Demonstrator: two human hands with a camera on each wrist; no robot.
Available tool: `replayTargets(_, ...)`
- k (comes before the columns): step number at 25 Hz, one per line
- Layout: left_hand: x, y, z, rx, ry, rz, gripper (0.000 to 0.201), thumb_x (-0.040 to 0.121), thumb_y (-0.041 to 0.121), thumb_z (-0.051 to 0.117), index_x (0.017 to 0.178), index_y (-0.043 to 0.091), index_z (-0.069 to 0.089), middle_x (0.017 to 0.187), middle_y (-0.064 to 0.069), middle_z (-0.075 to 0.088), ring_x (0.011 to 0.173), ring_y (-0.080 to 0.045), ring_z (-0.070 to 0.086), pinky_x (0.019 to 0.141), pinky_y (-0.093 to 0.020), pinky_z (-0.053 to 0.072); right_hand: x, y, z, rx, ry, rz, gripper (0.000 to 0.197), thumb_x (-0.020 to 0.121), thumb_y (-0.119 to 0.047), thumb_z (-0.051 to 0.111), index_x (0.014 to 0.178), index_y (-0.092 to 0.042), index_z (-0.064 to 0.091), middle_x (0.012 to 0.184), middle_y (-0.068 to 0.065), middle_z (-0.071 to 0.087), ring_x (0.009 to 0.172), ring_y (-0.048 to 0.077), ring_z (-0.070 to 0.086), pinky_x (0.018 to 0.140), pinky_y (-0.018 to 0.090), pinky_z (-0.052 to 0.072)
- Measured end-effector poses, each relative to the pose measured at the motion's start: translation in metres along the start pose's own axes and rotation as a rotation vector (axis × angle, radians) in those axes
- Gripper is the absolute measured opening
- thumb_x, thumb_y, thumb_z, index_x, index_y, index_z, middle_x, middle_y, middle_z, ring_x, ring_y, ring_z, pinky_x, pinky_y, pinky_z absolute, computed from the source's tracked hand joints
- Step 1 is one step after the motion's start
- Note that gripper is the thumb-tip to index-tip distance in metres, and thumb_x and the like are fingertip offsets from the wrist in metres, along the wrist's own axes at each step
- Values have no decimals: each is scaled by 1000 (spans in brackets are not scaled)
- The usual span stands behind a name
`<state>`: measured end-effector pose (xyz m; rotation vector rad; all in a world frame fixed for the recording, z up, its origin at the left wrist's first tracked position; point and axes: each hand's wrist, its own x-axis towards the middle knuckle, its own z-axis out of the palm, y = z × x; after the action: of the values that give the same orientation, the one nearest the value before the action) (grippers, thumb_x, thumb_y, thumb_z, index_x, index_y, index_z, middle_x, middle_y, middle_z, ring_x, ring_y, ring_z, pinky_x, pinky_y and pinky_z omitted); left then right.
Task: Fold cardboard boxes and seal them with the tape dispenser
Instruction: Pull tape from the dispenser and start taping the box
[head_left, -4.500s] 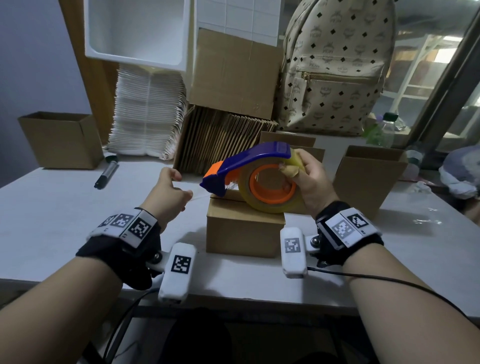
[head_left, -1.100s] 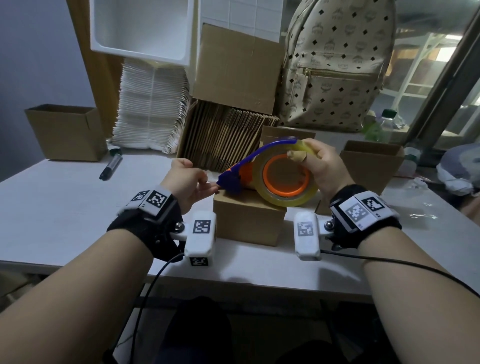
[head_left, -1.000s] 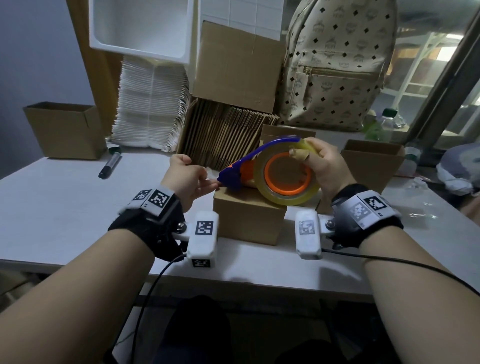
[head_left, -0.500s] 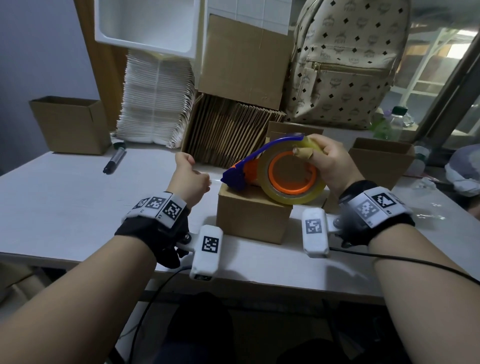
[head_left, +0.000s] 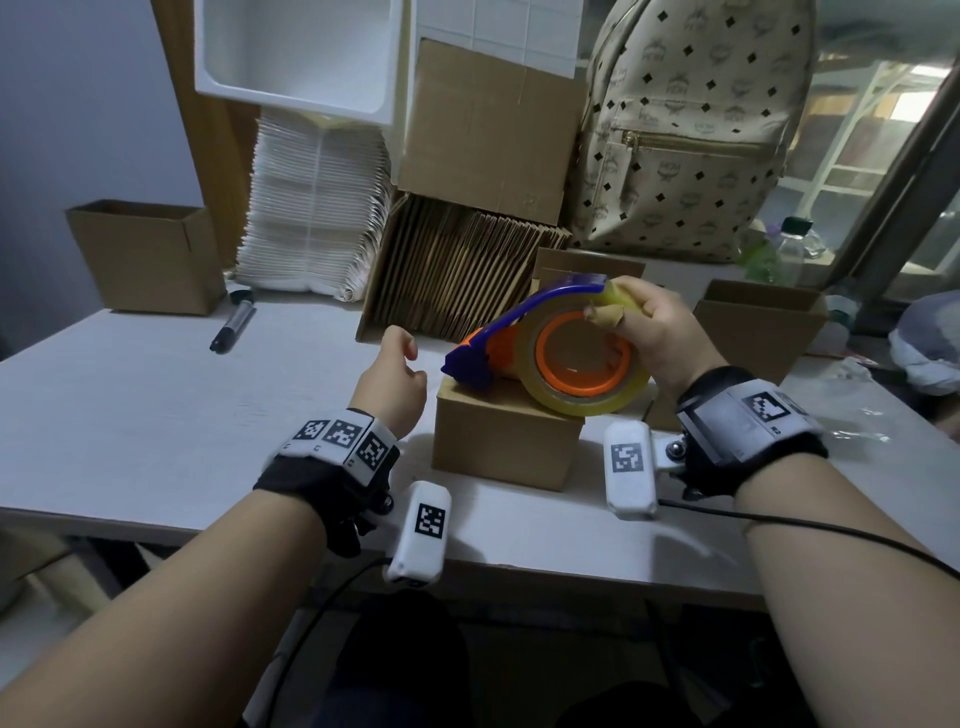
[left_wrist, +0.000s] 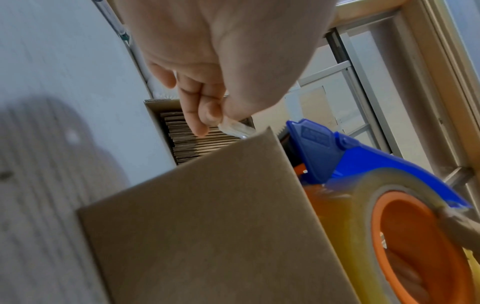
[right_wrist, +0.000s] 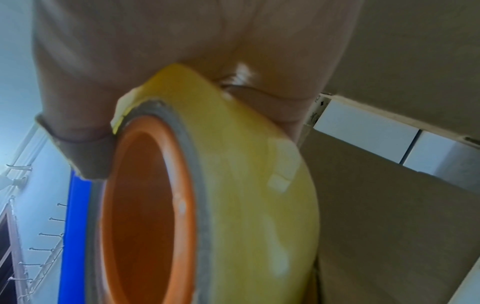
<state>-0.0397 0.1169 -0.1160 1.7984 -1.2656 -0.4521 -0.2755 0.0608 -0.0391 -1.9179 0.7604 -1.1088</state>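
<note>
A small closed cardboard box stands on the white table in front of me. My right hand grips the blue and orange tape dispenser by its yellowish roll, which rests on the box top. The dispenser's blue nose sits at the box's left top edge. My left hand hovers just left of that edge; in the left wrist view its thumb and forefinger pinch a crumpled end of clear tape above the box corner.
A row of flat cardboard blanks stands behind the box, a white stack of mailers to its left. Open boxes sit at far left and right. A black marker lies on the table. A patterned backpack leans behind.
The dispenser has come down from the air onto the box top. My left hand drew back from its nose to the left with the tape end between its fingers.
</note>
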Motion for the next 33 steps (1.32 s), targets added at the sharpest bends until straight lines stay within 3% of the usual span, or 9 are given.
replayTargets(3,0,0,5,33,-20,14,15,92,5,42,97,18,38,61,-2,44,59,-21,42,62,-31,34,0,1,0,3,-2,11,36,59,-48,65,87,-25,65,74,-12,67,72,4,62,67,18,47)
replayTargets(7,0,0,11,46,-57,-13,13,93,11,45,99,20,38,64,-2,45,62,-22,44,65,-31,37,0,1,0,48,-10,14,33,61,-42,67,88,-23,64,69,-15,66,65,-2,61,59,11,45)
replayTargets(14,-3,4,11,-198,-203,-137,12,96,13,44,100,12,34,78,-8,52,63,-17,46,61,-30,36,1,3,-3,69,1,48,18,73,-30,62,89,-21,63,69,-13,66,63,-1,61,55,11,45)
replayTargets(19,0,4,-8,271,-207,-110,36,84,27,64,107,20,37,85,-4,57,80,-23,56,68,-29,42,-1,2,-3,72,-6,52,37,61,-44,68,90,-21,63,76,-9,66,69,2,63,59,13,48)
replayTargets(22,1,1,-15,-173,15,-123,24,86,7,55,108,16,53,100,-11,65,91,-25,60,82,-35,48,0,4,-5,80,-9,71,42,60,-47,67,93,-21,63,78,-7,67,72,6,64,63,16,50)
replayTargets(24,-8,7,-11,-608,-27,-148,28,93,-2,42,114,9,57,115,-13,63,103,-23,59,92,-33,45,1,5,-6,80,-8,85,37,65,-41,69,94,-20,63,81,-5,67,73,7,65,64,18,50)
replayTargets(26,-20,16,-3,-802,-128,-131,34,99,1,33,127,4,51,118,-10,59,108,-19,55,94,-28,43,2,6,-6,75,-6,89,29,71,-35,66,95,-20,63,82,-3,67,71,6,64,62,17,49)
replayTargets(29,-27,22,7,-802,-116,-87,39,98,0,34,135,5,45,122,-9,58,104,-15,54,88,-22,44,2,6,-5,60,3,76,30,69,-36,66,94,-20,63,80,-5,66,70,5,63,60,15,48)
replayTargets(33,-30,22,17,-566,-45,-49,53,92,-4,37,140,17,41,134,-2,55,121,-17,51,108,-32,37,2,7,-4,70,4,62,33,64,-40,68,92,-21,64,77,-8,67,70,3,64,59,15,48)
